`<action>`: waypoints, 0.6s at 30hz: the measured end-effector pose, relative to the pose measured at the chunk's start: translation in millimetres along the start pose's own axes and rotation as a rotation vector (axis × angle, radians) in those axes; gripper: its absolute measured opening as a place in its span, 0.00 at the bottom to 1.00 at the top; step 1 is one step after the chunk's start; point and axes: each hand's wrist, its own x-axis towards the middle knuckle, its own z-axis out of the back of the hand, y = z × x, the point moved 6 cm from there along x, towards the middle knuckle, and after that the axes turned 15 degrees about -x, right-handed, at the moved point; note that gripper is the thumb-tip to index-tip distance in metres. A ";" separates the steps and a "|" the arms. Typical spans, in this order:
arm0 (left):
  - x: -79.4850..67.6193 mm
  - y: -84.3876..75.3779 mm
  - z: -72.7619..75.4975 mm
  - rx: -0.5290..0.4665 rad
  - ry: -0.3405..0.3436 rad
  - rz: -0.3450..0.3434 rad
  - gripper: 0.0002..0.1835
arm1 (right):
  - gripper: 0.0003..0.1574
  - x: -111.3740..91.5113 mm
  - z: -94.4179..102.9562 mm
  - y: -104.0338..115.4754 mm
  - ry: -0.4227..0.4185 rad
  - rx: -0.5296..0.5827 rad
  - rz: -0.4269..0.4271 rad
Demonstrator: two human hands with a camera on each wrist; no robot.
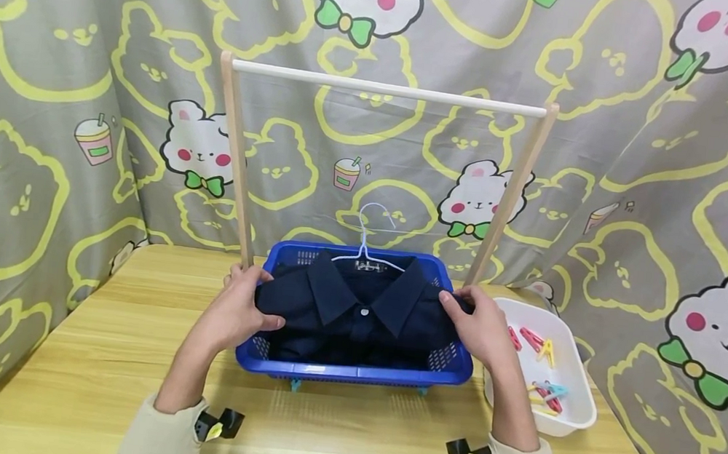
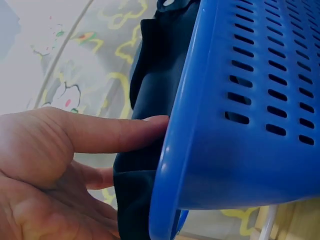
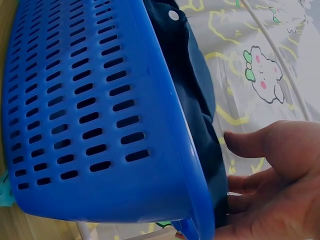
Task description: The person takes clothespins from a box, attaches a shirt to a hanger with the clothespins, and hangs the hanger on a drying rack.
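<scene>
My left hand point(image 1: 243, 304) is holding one shoulder of a dark navy collared cloth shirt point(image 1: 360, 333), its thumb lying across the front and its fingers reaching behind. My right hand point(image 1: 484, 328) is touching the other shoulder, thumb held apart from the fingers; I cannot tell whether it is pinching cloth. The shirt is lying in a blue perforated plastic basket point(image 1: 353, 373), with a white wire hanger point(image 1: 364, 245) sitting inside its collar. Behind, a wooden rack with a white rod point(image 1: 390, 87) is standing, the hanger's hook resting well below that rod. Near my right hand, a white plastic tray point(image 1: 580, 376) is holding coloured clothespins point(image 1: 548, 353).
</scene>
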 end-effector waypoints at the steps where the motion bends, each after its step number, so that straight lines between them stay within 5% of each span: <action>1: 0.1 -0.5 0.5 -0.011 -0.007 -0.003 0.37 | 0.33 0.3 0.9 -0.2 -0.022 0.012 0.001; 8: -1.2 -3.8 6.0 -0.083 -0.071 0.002 0.34 | 0.24 0.7 4.7 -0.9 -0.137 0.082 -0.004; 18: -3.2 -7.3 12.4 -0.135 -0.221 -0.056 0.24 | 0.27 -0.9 6.5 0.5 -0.178 0.112 -0.034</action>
